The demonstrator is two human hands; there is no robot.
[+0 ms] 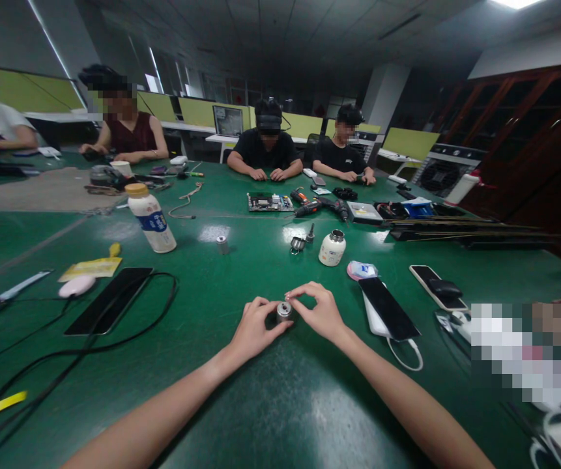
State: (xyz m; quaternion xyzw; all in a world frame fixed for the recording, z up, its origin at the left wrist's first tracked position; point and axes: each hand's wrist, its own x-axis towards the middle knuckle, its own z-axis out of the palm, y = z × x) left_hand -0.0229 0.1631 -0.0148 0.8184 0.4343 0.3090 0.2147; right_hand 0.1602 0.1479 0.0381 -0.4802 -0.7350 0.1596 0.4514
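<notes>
A small silvery metal cylinder (pixel 284 313), which looks like a little electric motor, stands upright on the green table (pixel 280 404). My left hand (pixel 257 329) is closed round its side, with thumb and fingers on either side of it. My right hand (pixel 320 311) is at the cylinder's upper right edge, thumb and forefinger pinched together. Whatever sits between those fingertips is too small to make out. Farther off stands a similar metal cylinder (pixel 222 245). A white round bottle (pixel 332 249) without a lid is beyond my right hand, beside a metal strainer-like piece (pixel 297 245).
To the left are a milk bottle (pixel 152 220), a black tablet (pixel 110 301) and looping cables. A phone on a power bank (pixel 388 309) lies to the right. Farther back are a circuit board (pixel 269 202) and power drills (pixel 326 207). Several people sit around the table.
</notes>
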